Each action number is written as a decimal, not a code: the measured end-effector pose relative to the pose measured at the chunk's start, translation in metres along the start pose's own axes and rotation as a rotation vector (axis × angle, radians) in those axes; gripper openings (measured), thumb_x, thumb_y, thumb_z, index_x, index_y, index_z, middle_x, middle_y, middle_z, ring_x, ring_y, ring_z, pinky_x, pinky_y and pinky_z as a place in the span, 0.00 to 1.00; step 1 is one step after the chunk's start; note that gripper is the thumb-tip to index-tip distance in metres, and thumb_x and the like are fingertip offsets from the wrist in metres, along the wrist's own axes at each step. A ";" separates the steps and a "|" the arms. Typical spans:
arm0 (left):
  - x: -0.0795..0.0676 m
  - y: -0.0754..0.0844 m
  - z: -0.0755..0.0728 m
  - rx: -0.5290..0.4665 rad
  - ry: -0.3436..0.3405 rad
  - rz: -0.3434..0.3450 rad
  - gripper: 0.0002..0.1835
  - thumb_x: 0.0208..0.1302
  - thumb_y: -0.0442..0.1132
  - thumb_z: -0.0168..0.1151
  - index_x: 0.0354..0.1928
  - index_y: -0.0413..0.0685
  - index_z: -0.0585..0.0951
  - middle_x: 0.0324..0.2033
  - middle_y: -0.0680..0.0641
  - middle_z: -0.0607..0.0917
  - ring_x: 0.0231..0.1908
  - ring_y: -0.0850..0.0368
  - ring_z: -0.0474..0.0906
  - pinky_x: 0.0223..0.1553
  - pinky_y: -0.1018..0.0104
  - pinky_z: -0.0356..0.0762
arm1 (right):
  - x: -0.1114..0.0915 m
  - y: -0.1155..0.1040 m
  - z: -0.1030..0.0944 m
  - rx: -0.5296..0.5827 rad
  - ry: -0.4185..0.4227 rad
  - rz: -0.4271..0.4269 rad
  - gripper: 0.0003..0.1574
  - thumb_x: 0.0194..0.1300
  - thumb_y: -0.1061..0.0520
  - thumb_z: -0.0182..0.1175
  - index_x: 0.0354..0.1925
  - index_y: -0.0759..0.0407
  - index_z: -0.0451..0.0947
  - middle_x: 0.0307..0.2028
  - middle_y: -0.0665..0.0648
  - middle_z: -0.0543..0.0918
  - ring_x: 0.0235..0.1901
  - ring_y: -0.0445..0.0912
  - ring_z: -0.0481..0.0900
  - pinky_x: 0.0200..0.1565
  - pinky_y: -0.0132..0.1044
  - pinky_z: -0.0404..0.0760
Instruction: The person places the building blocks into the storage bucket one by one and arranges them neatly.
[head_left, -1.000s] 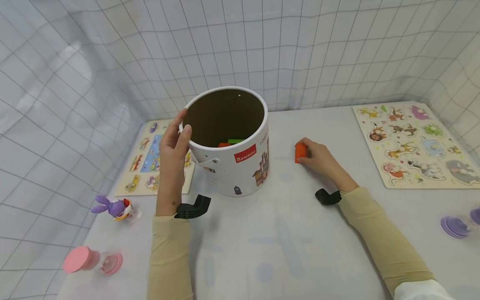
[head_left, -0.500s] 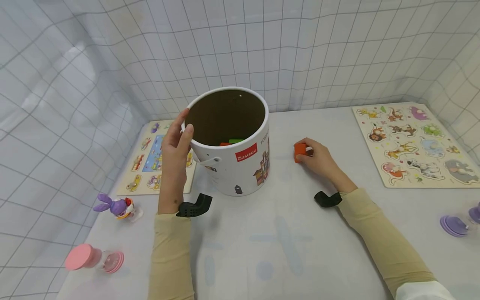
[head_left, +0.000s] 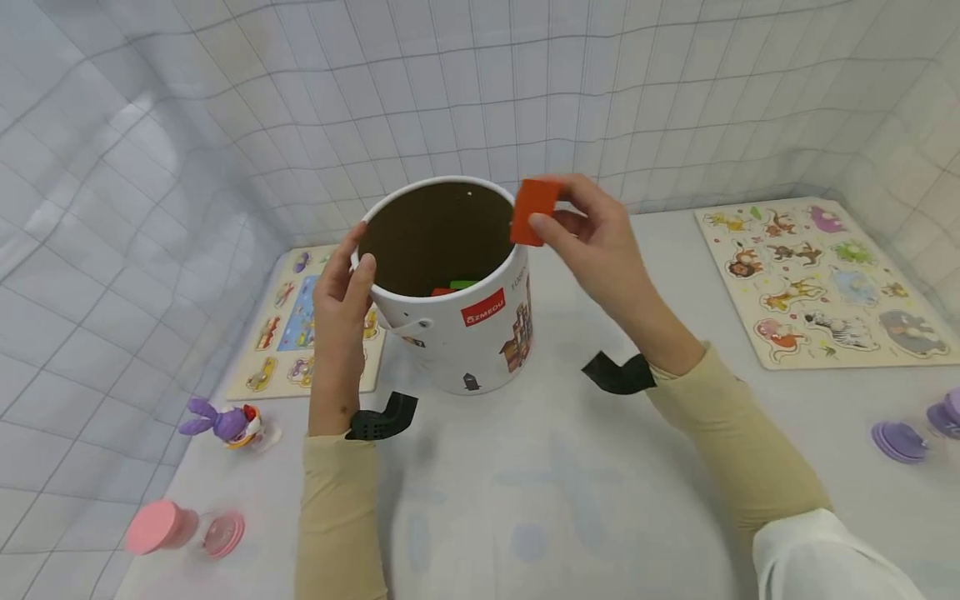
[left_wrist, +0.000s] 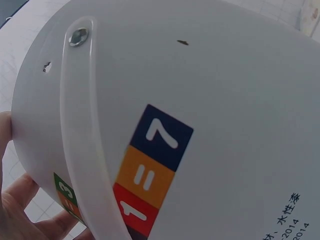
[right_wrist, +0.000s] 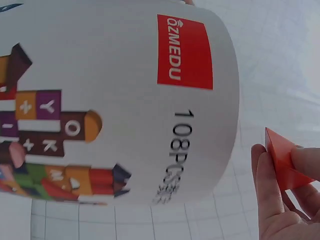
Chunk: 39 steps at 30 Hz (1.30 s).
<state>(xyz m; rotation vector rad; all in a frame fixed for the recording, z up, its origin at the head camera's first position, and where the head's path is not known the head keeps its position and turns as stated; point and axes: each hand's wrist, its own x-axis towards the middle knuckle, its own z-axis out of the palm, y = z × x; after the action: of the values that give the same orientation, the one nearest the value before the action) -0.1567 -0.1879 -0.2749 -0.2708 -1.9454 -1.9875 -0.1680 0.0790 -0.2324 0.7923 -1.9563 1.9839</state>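
A tall white bucket [head_left: 442,354] with a red label and printed block pictures stands on the table. Blocks lie low inside it, among them a green block [head_left: 462,284] and a red block [head_left: 442,292]. My left hand [head_left: 339,300] grips the bucket's left rim, thumb toward the front. Raised beside the right rim, my right hand [head_left: 600,242] pinches an orange-red block [head_left: 534,212] between thumb and fingers. In the right wrist view the block [right_wrist: 285,155] shows a triangular face. The left wrist view shows the bucket's side and white handle [left_wrist: 80,110].
Wooden animal puzzle board [head_left: 821,283] at right; another puzzle board [head_left: 367,379] is partly behind my left arm. A purple rabbit-eared toy [head_left: 225,421], pink cup [head_left: 161,527] and clear-and-pink piece [head_left: 222,533] stand at left. Purple lids [head_left: 900,442] lie at right. Grid-patterned cloth walls surround the table.
My right hand has lifted the orange-red block off the table and carried it up and left to the bucket's right rim. The left hand stays on the opposite rim.
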 end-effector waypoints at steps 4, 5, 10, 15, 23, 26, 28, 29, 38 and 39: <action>-0.002 0.000 -0.002 -0.014 0.007 -0.012 0.24 0.61 0.44 0.54 0.61 0.55 0.68 0.62 0.54 0.63 0.61 0.53 0.58 0.60 0.45 0.51 | 0.013 -0.012 0.027 -0.108 -0.094 0.049 0.20 0.59 0.66 0.55 0.51 0.69 0.68 0.45 0.62 0.74 0.41 0.50 0.77 0.45 0.35 0.76; -0.002 0.000 -0.002 -0.015 0.006 -0.016 0.24 0.61 0.44 0.54 0.61 0.55 0.68 0.62 0.54 0.63 0.61 0.54 0.58 0.60 0.45 0.51 | 0.015 -0.011 0.030 -0.144 -0.107 0.065 0.20 0.59 0.65 0.55 0.51 0.68 0.68 0.45 0.61 0.74 0.42 0.49 0.78 0.45 0.34 0.76; 0.001 0.000 0.000 -0.026 -0.009 -0.001 0.24 0.62 0.43 0.54 0.61 0.54 0.68 0.62 0.54 0.63 0.62 0.54 0.56 0.60 0.44 0.50 | 0.023 0.004 0.032 -0.319 -0.133 0.073 0.21 0.59 0.60 0.57 0.52 0.59 0.70 0.45 0.54 0.75 0.41 0.40 0.77 0.44 0.28 0.75; 0.005 -0.001 0.002 -0.029 -0.030 0.009 0.24 0.62 0.44 0.53 0.61 0.54 0.68 0.62 0.53 0.63 0.62 0.54 0.56 0.60 0.44 0.50 | 0.024 0.015 0.029 -0.440 -0.151 0.003 0.21 0.59 0.60 0.57 0.53 0.56 0.71 0.47 0.51 0.75 0.43 0.36 0.74 0.45 0.24 0.73; 0.005 -0.001 0.001 -0.034 -0.025 -0.003 0.24 0.62 0.43 0.53 0.61 0.54 0.68 0.61 0.53 0.63 0.60 0.48 0.60 0.59 0.46 0.55 | 0.004 0.021 0.022 -0.473 -0.140 -0.111 0.22 0.62 0.56 0.55 0.56 0.52 0.70 0.57 0.47 0.69 0.57 0.34 0.63 0.56 0.30 0.64; 0.002 0.004 -0.003 -0.030 -0.010 -0.005 0.24 0.62 0.43 0.53 0.61 0.54 0.68 0.62 0.53 0.63 0.61 0.51 0.58 0.60 0.46 0.54 | -0.019 0.023 0.017 -0.466 -0.120 -0.152 0.24 0.62 0.55 0.54 0.58 0.51 0.68 0.60 0.47 0.66 0.61 0.36 0.58 0.59 0.36 0.60; 0.001 0.006 -0.006 -0.032 -0.001 -0.005 0.24 0.62 0.43 0.54 0.60 0.54 0.68 0.62 0.53 0.63 0.61 0.52 0.57 0.60 0.46 0.53 | -0.035 0.028 0.010 -0.476 -0.126 -0.150 0.26 0.63 0.55 0.54 0.59 0.52 0.66 0.61 0.48 0.64 0.62 0.39 0.56 0.60 0.39 0.59; 0.001 0.007 -0.006 -0.036 0.001 -0.003 0.24 0.62 0.43 0.53 0.61 0.53 0.68 0.62 0.53 0.62 0.62 0.53 0.56 0.60 0.46 0.52 | -0.043 0.032 0.005 -0.489 -0.137 -0.133 0.27 0.63 0.55 0.54 0.60 0.52 0.65 0.62 0.49 0.63 0.63 0.40 0.55 0.61 0.41 0.58; -0.005 0.031 -0.005 0.157 0.049 -0.005 0.25 0.62 0.46 0.53 0.61 0.57 0.66 0.63 0.54 0.60 0.63 0.57 0.54 0.62 0.52 0.51 | -0.099 0.086 -0.055 -0.884 -0.265 -0.002 0.34 0.64 0.50 0.51 0.65 0.58 0.55 0.65 0.59 0.55 0.66 0.52 0.45 0.62 0.50 0.51; -0.007 0.038 -0.003 0.234 0.084 0.027 0.25 0.61 0.46 0.54 0.62 0.56 0.66 0.63 0.54 0.60 0.62 0.58 0.54 0.62 0.55 0.51 | -0.102 0.091 -0.060 -0.913 -0.269 0.004 0.35 0.64 0.50 0.52 0.65 0.58 0.55 0.65 0.60 0.54 0.66 0.53 0.45 0.62 0.50 0.51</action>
<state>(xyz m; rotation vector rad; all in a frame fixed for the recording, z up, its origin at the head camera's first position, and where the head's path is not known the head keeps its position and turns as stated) -0.1356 -0.1902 -0.2429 -0.1507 -2.0842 -1.7048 -0.1445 0.1513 -0.3604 0.7923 -2.6324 0.7937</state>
